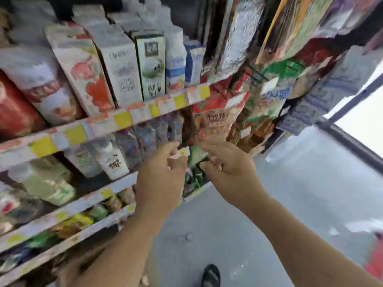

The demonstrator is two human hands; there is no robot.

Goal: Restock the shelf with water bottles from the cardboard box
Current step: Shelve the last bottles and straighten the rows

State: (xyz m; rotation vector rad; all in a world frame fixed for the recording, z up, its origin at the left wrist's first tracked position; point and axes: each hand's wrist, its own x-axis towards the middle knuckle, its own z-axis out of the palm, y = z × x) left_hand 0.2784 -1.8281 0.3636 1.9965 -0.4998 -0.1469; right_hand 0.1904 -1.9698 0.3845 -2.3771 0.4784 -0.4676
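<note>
Your left hand and right hand are both raised side by side in front of the shelf, close together but not touching. The shelf unit fills the left half of the view, and its tiers carry yellow and white price strips along the front edges. The left fingers are curled, with a small pale tag at their tips; the blur prevents you from telling whether they pinch it or only sit beside it. The right fingers are loosely curled toward the left hand, and you cannot tell whether they hold anything. Tall cartons stand in a row on the upper tier. White bottles stand on the tier below, to the left of your left hand; the picture is too smeared to confirm what they contain. Bagged snacks hang at the end of the unit, directly above both hands. The grey floor extends to the right, and a dark sandal shows at the bottom edge between your forearms.
</note>
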